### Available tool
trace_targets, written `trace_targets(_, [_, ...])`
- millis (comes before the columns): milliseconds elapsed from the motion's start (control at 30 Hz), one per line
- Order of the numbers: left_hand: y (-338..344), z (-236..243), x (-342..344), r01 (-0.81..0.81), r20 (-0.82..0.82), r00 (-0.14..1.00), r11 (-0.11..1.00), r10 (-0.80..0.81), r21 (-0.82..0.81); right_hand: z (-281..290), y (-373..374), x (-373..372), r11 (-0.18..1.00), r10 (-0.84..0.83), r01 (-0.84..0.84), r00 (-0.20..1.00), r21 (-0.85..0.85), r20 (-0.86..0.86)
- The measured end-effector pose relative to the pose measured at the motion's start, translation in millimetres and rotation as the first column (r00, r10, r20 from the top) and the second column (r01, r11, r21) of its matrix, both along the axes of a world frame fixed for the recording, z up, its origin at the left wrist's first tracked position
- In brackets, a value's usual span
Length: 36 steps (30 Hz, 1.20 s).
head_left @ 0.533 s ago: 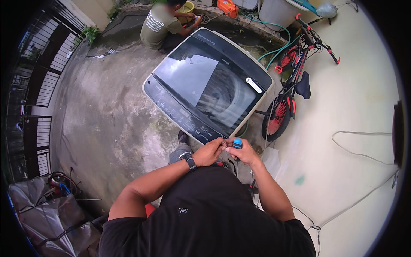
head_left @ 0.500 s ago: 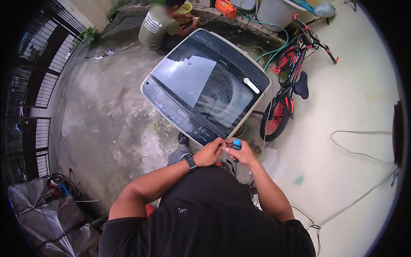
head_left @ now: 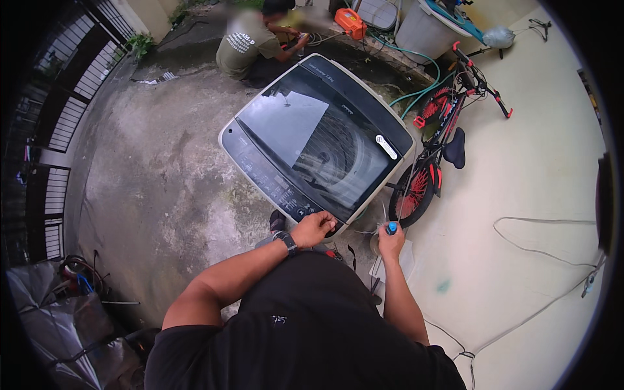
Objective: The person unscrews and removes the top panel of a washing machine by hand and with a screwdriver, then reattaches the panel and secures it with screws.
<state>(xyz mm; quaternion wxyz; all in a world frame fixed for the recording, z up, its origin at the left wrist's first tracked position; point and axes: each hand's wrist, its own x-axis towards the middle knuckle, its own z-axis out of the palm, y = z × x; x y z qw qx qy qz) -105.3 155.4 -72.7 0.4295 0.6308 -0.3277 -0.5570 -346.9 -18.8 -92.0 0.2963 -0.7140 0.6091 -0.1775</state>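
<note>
A top-loading washing machine [head_left: 318, 146] with a dark glass lid stands in front of me, its control panel [head_left: 276, 182] along the near left edge. Over its near corner is my left hand [head_left: 314, 229], fingertips pinched together; anything between them is too small to make out. My right hand [head_left: 390, 244] is off to the right of that corner, wrapped round a screwdriver [head_left: 392, 227] whose blue handle end points up. The tool's shaft is mostly hidden.
A black and red bicycle [head_left: 442, 140] leans by the pale wall on the right. Beyond the washer a co-worker [head_left: 250, 49] crouches near an orange machine [head_left: 351, 24], a green hose [head_left: 426, 88] and a large tub [head_left: 422, 29]. A grey tarp-covered object [head_left: 81, 331] sits at lower left.
My hands, together at the washer's corner before, are now apart. The right one has moved right with the screwdriver; the left stays near the corner. The view has shifted slightly.
</note>
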Motion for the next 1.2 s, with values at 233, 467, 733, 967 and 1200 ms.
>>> trace_targets(233, [85.4,-39.3,125.8,-0.653,0.557,0.623,0.757,0.55,-0.017,-39.7,-47.4,-27.4,0.962,-0.032,0.092,0.973,0.258,-0.229])
trace_targets(467, [81.4,-60.9,188.2,-0.778,0.693,0.384,0.618,0.611,-0.114,-30.0,-31.9,33.2,0.956,0.022,0.01,0.994,0.294,-0.105])
trace_targets(733, [55.9,-63.8,188.9,-0.818,0.676,0.428,0.576,0.599,0.007,-0.8,-8.2,63.7,0.96,-0.005,0.007,1.0,0.281,-0.007])
trace_targets(967, [42.1,-58.1,175.2,-0.779,0.603,0.52,0.625,0.606,0.044,8.8,2.9,71.5,0.945,-0.06,0.042,0.997,0.323,0.045])
trace_targets(1200, [28.0,-36.1,87.2,-0.518,0.506,0.739,0.855,0.445,0.004,32.6,2.3,84.5,0.953,0.018,-0.047,0.995,0.3,0.1])
